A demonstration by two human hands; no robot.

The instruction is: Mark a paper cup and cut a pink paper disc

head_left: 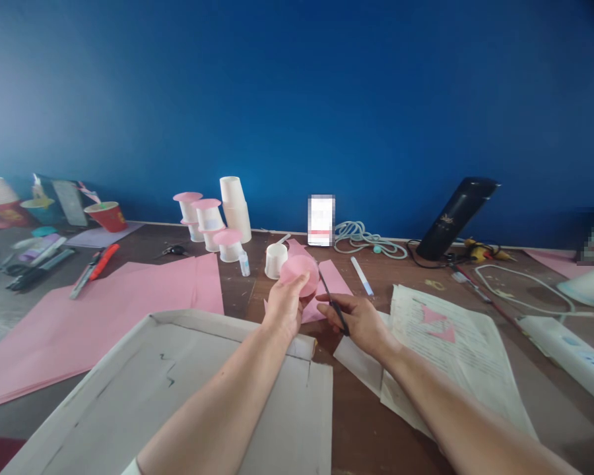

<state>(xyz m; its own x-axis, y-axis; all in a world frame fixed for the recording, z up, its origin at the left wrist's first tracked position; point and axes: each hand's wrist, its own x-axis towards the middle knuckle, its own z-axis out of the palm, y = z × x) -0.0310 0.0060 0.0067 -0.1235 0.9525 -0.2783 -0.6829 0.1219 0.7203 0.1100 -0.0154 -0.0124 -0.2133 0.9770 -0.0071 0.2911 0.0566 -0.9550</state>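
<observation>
Pinched in my left hand [288,307] is a round pink paper disc [297,272], thumb on its face. My right hand [359,320] is closed on dark-handled scissors [340,315], whose blades point up beside the disc's right edge. Beneath and behind my hands lie pink paper pieces [337,280]. A white paper cup [276,258] stands just behind the disc, partly hidden by it. To its left is a small clear glue bottle [244,264]. Further left, white cups with pink discs on top [208,221] stand in stacks.
Large pink sheets [143,293] and a white cardboard box lid [178,389] lie left and front. A phone [321,221] leans at the wall, with a coiled cable [366,239] beside it. Right are a black bottle [453,221], printed paper [455,356] and a power strip [569,356].
</observation>
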